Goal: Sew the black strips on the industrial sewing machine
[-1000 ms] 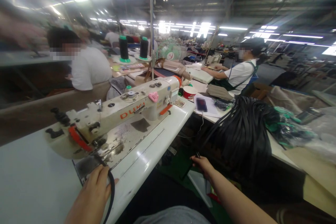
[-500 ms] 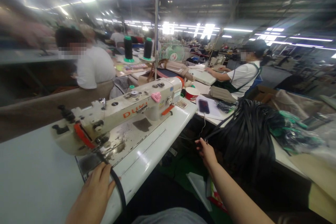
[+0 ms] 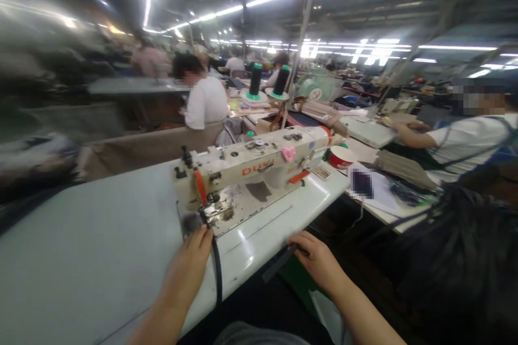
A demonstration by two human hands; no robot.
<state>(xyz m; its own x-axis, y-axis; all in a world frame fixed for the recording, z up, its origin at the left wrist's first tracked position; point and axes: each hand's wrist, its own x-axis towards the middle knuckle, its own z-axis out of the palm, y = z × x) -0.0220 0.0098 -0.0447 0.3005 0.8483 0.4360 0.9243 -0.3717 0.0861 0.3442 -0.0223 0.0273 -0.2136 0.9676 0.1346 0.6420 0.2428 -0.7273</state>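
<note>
A: What writing could be read on the sewing machine?

B: Orange letters along its arm. "DU" was clear; the rest was blurred by motion, so I couldn't read the whole brand. A pink clip sat on top of the arm, to the right of the letters.

A: And the left hand?

B: It lay on the white table just in front of the needle end of the machine, fingers together and curled over a black strap. The strap ran from under those fingers back down over the table's near edge.

A: The right hand?

B: At the table's front edge, to the right. Its fingers were closed on the end of a second dark strap, which slanted down and left below the edge.

A: Any other labels?

B: A red and white bowl stood just right of the machine, its print too small to read. Two black thread cones on green bases stood behind. A heap of black straps filled the right side. Two people in white shirts sat at nearby tables.
</note>
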